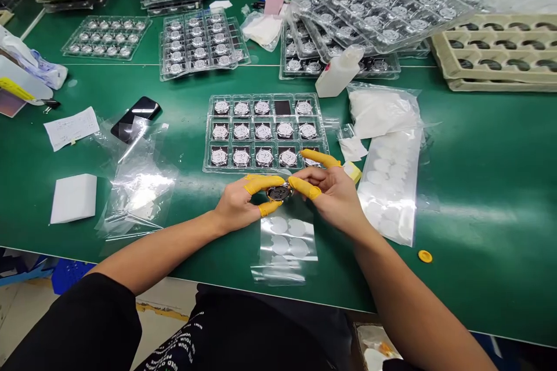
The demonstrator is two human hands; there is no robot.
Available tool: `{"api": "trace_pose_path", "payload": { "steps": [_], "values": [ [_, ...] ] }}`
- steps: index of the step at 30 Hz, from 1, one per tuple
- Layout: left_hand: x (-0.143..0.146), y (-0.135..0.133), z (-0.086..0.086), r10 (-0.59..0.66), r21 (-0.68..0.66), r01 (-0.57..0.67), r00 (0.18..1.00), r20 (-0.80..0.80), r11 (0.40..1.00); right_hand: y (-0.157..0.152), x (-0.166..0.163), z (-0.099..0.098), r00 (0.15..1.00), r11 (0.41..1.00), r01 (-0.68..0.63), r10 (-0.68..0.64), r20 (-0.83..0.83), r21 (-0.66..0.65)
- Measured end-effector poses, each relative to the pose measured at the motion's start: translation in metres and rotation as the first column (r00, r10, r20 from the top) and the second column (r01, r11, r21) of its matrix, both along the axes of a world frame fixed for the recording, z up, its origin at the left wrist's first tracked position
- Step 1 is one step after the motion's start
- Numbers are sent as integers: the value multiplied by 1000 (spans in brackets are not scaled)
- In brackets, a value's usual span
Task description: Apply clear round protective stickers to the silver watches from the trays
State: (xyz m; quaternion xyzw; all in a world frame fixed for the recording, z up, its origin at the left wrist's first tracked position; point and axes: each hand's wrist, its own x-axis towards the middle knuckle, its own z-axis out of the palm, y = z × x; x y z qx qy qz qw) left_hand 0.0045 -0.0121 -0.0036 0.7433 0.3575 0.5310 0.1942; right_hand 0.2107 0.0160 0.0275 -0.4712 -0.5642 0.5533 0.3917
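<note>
My left hand (237,204) and my right hand (328,197) meet over the green bench, and both wear yellow finger cots. Between their fingertips I hold a round watch movement (278,192), its dark back showing. Just beyond my hands lies a clear plastic tray (265,169) of silver-faced watch movements in rows, with one cell dark (282,107). My right forefinger rests near its front corner. Under my hands lies a clear sheet of round white film stickers (287,246).
A long strip of white stickers (389,185) and a bag of white pads (380,110) lie to the right. To the left are a phone (134,119), a plastic bag (139,185) and a white foam block (73,198). Stacked trays, bottles and beige trays crowd the bench's far side.
</note>
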Motion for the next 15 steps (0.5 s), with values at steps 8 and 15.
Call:
{"api": "trace_pose_path", "payload": {
  "steps": [8,15],
  "values": [
    [-2,1,3,-159,-363,183,983,96,913,-2,1,-7,985,992,-69,51,166,103],
    [-2,1,2,-160,-373,195,979,124,907,-2,7,-6,919,963,-149,51,391,224]
  ]
}}
